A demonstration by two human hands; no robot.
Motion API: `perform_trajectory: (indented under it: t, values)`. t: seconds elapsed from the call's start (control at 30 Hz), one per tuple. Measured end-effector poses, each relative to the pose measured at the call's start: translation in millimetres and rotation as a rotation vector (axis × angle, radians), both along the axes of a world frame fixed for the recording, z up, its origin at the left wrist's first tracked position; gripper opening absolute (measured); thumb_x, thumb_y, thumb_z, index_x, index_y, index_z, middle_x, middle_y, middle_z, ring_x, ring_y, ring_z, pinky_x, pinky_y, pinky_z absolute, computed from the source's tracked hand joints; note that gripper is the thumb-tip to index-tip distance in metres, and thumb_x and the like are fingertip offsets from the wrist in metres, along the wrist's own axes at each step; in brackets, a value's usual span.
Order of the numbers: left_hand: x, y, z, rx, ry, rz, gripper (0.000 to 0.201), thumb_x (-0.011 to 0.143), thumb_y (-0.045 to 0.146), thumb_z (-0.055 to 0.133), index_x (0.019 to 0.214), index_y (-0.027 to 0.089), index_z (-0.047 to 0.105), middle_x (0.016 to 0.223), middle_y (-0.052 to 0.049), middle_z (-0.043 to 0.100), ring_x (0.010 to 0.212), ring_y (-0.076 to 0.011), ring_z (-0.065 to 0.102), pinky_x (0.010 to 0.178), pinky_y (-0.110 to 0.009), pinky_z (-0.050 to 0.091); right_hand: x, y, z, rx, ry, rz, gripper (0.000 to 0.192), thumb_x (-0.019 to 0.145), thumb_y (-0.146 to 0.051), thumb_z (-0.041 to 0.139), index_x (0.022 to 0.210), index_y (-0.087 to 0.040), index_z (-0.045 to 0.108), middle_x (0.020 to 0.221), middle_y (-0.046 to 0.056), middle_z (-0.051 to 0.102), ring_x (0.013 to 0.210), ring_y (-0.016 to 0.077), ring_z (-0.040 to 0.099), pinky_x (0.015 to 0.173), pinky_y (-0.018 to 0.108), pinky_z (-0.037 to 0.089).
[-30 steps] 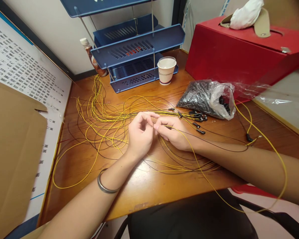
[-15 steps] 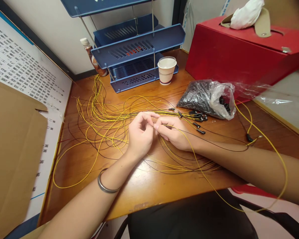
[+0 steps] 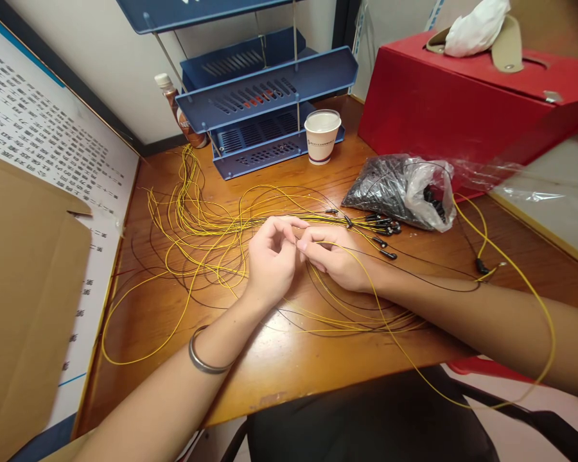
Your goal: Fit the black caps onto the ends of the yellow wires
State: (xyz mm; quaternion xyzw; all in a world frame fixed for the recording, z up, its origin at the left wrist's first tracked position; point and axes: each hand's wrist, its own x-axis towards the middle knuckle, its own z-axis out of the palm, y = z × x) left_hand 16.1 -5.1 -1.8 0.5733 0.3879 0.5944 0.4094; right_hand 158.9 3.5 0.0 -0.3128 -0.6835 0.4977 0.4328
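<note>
Close together over the middle of the desk, my left hand (image 3: 273,256) and my right hand (image 3: 334,256) pinch thin wire between thumbs and forefingers. The exact spot between the fingertips is too small to make out. A yellow wire (image 3: 376,295) runs out of my right hand, loops below my right forearm and rises again at the right. A black wire (image 3: 414,277) trails over that forearm. Behind and left of my hands lies a tangle of yellow and black wires (image 3: 207,237). Several small black connectors (image 3: 388,224) sit at the wires' right ends.
A clear plastic bag of black parts (image 3: 395,189) lies at the back right, before a red box (image 3: 453,115). A paper cup (image 3: 322,138) stands by a blue tiered rack (image 3: 264,96). Behind it is a bottle (image 3: 185,122). Cardboard (image 3: 29,289) leans at the left.
</note>
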Motion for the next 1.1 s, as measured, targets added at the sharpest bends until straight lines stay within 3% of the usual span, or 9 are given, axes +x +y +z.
perform_trajectory:
  t: [0.67, 0.83, 1.1]
  values:
    - [-0.7, 0.8, -2.2, -0.008, -0.011, 0.0, 0.018, 0.076, 0.004, 0.055, 0.071, 0.02, 0.048, 0.093, -0.005, 0.071, 0.089, -0.0173, 0.068, 0.074, -0.031, 0.056, 1.3, -1.3, 0.4, -0.055, 0.028, 0.037, 0.034, 0.095, -0.03, 0.051, 0.063, -0.02, 0.049, 0.055, -0.005, 0.043, 0.056, 0.0109, 0.04, 0.057, 0.027, 0.03]
    - [-0.3, 0.0, -0.5, -0.013, -0.025, -0.007, 0.017, 0.076, 0.006, 0.056, 0.07, 0.02, 0.048, 0.092, -0.004, 0.071, 0.078, -0.0143, 0.065, 0.067, -0.028, 0.054, 2.6, -0.6, 0.7, -0.033, 0.032, 0.065, 0.035, 0.093, -0.026, 0.046, 0.059, -0.02, 0.044, 0.055, -0.005, 0.043, 0.054, 0.0103, 0.04, 0.056, 0.027, 0.032]
    - [-0.6, 0.2, 1.1, -0.011, -0.009, 0.037, 0.016, 0.077, 0.007, 0.058, 0.071, 0.019, 0.05, 0.092, -0.005, 0.072, 0.085, -0.0165, 0.068, 0.075, -0.031, 0.056, 1.8, -0.8, -1.7, -0.068, 0.016, 0.068, 0.03, 0.094, -0.026, 0.045, 0.066, -0.019, 0.05, 0.055, -0.006, 0.043, 0.053, 0.0099, 0.04, 0.053, 0.026, 0.031]
